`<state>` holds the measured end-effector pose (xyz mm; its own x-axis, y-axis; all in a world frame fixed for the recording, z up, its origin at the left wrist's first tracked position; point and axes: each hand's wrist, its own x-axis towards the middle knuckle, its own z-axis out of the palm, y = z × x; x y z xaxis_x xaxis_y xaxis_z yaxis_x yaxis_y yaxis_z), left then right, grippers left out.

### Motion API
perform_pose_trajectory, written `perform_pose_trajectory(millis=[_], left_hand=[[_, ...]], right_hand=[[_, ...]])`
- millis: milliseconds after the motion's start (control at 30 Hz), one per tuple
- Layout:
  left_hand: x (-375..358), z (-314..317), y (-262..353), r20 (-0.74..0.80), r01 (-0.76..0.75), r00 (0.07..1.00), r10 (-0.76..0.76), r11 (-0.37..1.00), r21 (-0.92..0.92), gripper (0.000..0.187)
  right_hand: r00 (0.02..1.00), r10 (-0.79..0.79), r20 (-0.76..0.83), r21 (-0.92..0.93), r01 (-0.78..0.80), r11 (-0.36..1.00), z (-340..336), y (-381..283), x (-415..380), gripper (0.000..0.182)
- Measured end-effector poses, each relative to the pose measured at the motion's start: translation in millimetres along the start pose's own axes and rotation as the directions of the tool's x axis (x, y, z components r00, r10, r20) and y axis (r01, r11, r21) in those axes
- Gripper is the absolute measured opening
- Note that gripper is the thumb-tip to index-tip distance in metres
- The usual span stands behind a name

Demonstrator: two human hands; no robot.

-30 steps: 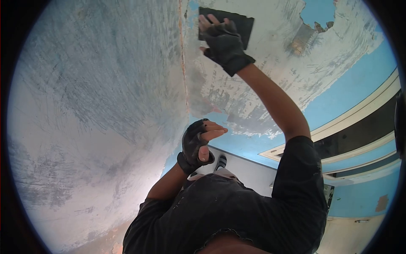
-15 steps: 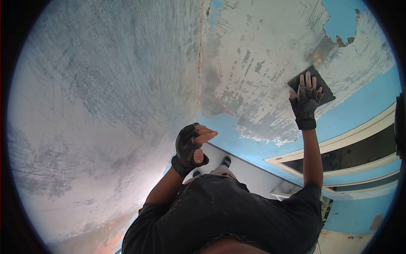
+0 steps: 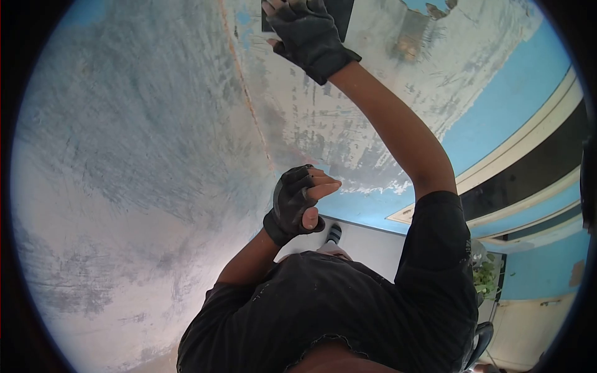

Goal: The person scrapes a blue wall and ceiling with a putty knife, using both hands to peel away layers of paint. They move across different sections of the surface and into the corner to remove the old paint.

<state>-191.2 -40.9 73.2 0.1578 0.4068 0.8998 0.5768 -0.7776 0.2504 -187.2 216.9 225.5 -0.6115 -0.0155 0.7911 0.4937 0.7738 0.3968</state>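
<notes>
My right hand (image 3: pixel 305 31), in a black fingerless glove, is raised at the top of the view. It lies against a dark square sheet of sandpaper (image 3: pixel 343 13), pressing it to the wall. Part of the sheet is covered by the hand or cut off by the frame's upper edge. The wall (image 3: pixel 367 99) there has scraped, patchy white and grey over blue paint. In front of my chest hovers my left hand (image 3: pixel 297 202), gloved the same way. Its fingers are loosely bent, with the thumb apart and nothing between them.
A second scuffed grey wall (image 3: pixel 137 137) meets the first at a cracked corner (image 3: pixel 245 87). To the right runs a cream window frame (image 3: pixel 528 140) amid blue paint. A green plant (image 3: pixel 487 273) stands low on the right. Pale floor (image 3: pixel 373 248) shows below.
My right hand has swept the sandpaper up and to the left across the wall, toward the corner. The left hand keeps its pose, and the view has shifted slightly.
</notes>
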Motion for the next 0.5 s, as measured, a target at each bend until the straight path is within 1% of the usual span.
perform_pose_trajectory(millis=[67, 133, 167, 200, 233, 267, 333, 367, 400, 467, 500], left_hand=[[1.9, 3.0, -1.8, 0.014, -0.015, 1.0, 0.016, 1.0, -0.013, 0.051], [-1.8, 6.1, -6.4, 0.02, -0.028, 0.999, 0.029, 0.999, -0.029, 0.051], [-7.0, 7.5, -9.6, 0.003, -0.002, 1.0, 0.002, 0.999, -0.039, 0.05], [-11.8, 7.9, -12.4, -0.015, 0.025, 1.0, -0.026, 0.999, -0.048, 0.049], [-16.5, 6.2, -14.1, -0.018, 0.022, 1.0, -0.023, 0.998, -0.054, 0.049], [-22.0, 2.7, -15.5, -0.021, 0.043, 0.999, -0.043, 0.998, -0.039, 0.048], [-32.1, -6.0, -18.1, -0.027, 0.069, 0.997, -0.07, 0.997, -0.022, 0.048], [-36.8, -10.2, -19.0, -0.043, 0.096, 0.994, -0.097, 0.995, -0.021, 0.048], [-40.6, -13.9, -20.0, -0.062, 0.122, 0.99, -0.123, 0.992, -0.017, 0.049], [-47.1, -21.3, -21.8, -0.078, 0.138, 0.987, -0.138, 0.99, -0.005, 0.049], [-50.4, -24.2, -21.2, -0.086, 0.147, 0.985, -0.147, 0.989, -0.002, 0.049]], right_hand=[[0.994, -0.055, -0.089, -0.089, 0.048, 0.995, -13.0, 7.9, -29.8, 0.064], [0.999, -0.032, -0.002, -0.13, 0.032, 0.991, -32.7, 18.0, -70.5, 0.062], [1.0, -0.021, 0.006, -0.151, 0.022, 0.988, -40.1, 24.8, -95.0, 0.062], [0.998, 0.013, 0.055, -0.204, -0.002, 0.979, -50.0, 30.2, -118.8, 0.064], [0.995, 0.038, 0.095, -0.219, -0.017, 0.976, -61.7, 37.3, -141.7, 0.064], [0.988, 0.096, 0.118, -0.273, -0.061, 0.96, -73.2, 41.7, -163.3, 0.063], [0.987, 0.132, 0.09, -0.289, -0.101, 0.952, -84.9, 64.0, -214.6, 0.061], [0.98, 0.159, 0.12, -0.351, -0.108, 0.93, -87.7, 70.8, -237.4, 0.058], [0.983, 0.141, 0.118, -0.364, -0.089, 0.927, -87.9, 77.4, -257.5, 0.057], [0.98, 0.141, 0.142, -0.374, -0.079, 0.924, -88.0, 78.1, -274.0, 0.061], [0.98, 0.133, 0.147, -0.363, -0.072, 0.929, -84.6, 71.2, -268.5, 0.061]])
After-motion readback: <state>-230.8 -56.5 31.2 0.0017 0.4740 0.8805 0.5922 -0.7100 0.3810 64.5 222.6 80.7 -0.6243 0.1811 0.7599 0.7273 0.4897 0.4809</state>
